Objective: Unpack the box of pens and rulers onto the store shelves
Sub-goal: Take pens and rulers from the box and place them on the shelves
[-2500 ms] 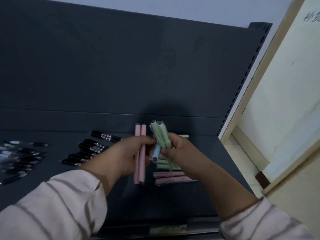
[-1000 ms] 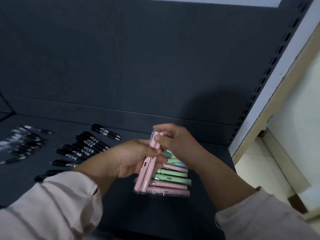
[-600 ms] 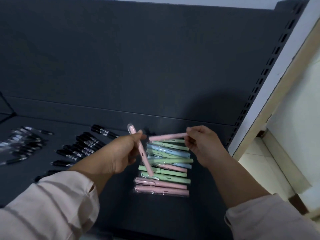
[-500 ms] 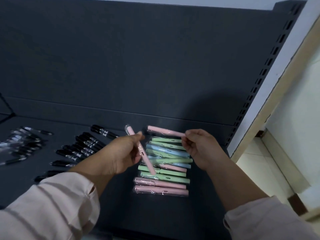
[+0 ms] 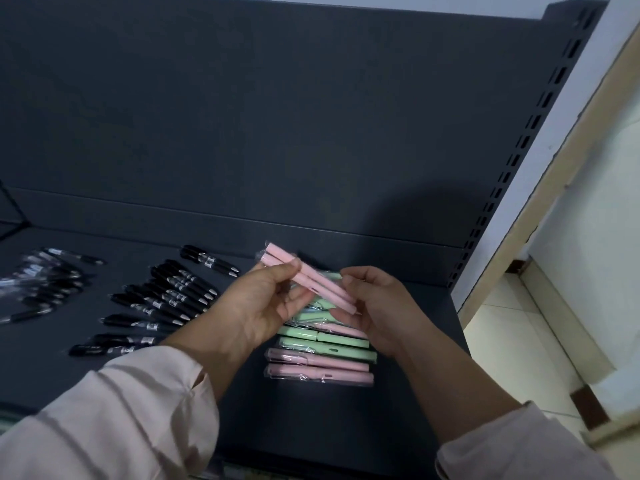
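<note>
Two pink wrapped pens (image 5: pixel 313 281) lie side by side in the air above the dark shelf (image 5: pixel 346 420), slanting from upper left to lower right. My left hand (image 5: pixel 258 306) pinches them near their upper part between thumb and fingers. My right hand (image 5: pixel 377 306) holds their lower ends with thumb and curled fingers. Beneath both hands a row of wrapped pastel pens (image 5: pixel 322 358), green and pink, lies flat on the shelf; its far part is hidden by my hands.
Several black pens (image 5: pixel 162 303) lie in a loose row to the left, and a blurred pile of clear-bodied pens (image 5: pixel 38 282) sits at the far left. The shelf's dark back panel (image 5: pixel 277 116) rises behind. A slotted upright (image 5: pixel 519 150) and tiled floor (image 5: pixel 540 334) bound the right.
The two pink pens, held apart half a second ago with one in each hand, are now together, gripped by both hands above the pastel row.
</note>
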